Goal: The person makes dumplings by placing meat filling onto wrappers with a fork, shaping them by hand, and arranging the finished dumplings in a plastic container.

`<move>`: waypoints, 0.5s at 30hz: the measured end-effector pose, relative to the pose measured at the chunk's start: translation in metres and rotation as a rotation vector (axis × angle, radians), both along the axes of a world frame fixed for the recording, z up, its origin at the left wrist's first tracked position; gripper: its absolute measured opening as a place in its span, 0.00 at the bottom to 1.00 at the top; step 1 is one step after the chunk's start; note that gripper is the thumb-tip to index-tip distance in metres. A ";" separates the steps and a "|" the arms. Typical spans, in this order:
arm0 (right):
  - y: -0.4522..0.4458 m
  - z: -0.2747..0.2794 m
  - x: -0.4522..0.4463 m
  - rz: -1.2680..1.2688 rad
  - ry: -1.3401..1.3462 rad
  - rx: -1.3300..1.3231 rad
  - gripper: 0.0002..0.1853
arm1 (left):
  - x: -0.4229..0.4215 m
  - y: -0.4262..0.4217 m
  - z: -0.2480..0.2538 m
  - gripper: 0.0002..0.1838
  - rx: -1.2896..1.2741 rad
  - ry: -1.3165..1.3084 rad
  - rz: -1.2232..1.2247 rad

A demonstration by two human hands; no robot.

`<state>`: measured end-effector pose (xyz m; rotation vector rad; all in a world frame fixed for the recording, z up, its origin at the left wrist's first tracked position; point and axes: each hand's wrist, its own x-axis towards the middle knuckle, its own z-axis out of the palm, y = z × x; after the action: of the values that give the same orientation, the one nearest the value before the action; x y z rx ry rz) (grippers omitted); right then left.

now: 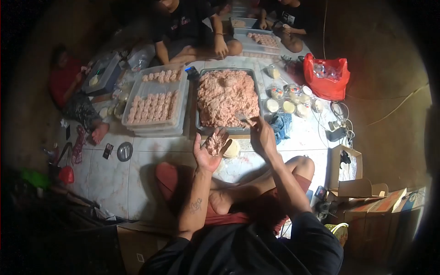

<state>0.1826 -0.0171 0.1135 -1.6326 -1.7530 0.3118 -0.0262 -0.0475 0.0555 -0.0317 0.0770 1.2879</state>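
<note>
My left hand (208, 155) is palm up, fingers curved around a portion of minced meat (214, 143); whether a wrapper lies under it I cannot tell. My right hand (265, 137) is closed on the handle of a small metal spoon (242, 118), whose end touches the meat in the tray. A large heap of pink minced meat (227, 94) fills the dark rectangular tray (198, 120) in front of me. Just beside my left fingers, a stack of round pale wrappers (232, 149) rests on the tiled floor.
Left of the tray, stacked plastic boxes (153, 128) hold rows of shaped meat dumplings (153, 107). Wrapped wrapper stacks (288, 107), a blue cloth (281, 126) and a red plastic bag (326, 75) lie to the right. Cables (341, 121) and cardboard boxes (348, 172) are further right. Other people sit opposite.
</note>
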 end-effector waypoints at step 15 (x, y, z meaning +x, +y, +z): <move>-0.081 0.022 -0.030 0.374 0.078 -0.076 0.11 | 0.001 -0.010 -0.002 0.39 -0.208 0.136 0.099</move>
<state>0.1524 -0.0977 0.1352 -1.3161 -2.0015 0.6138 -0.0248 -0.0571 0.0534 -0.1281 0.3297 1.3760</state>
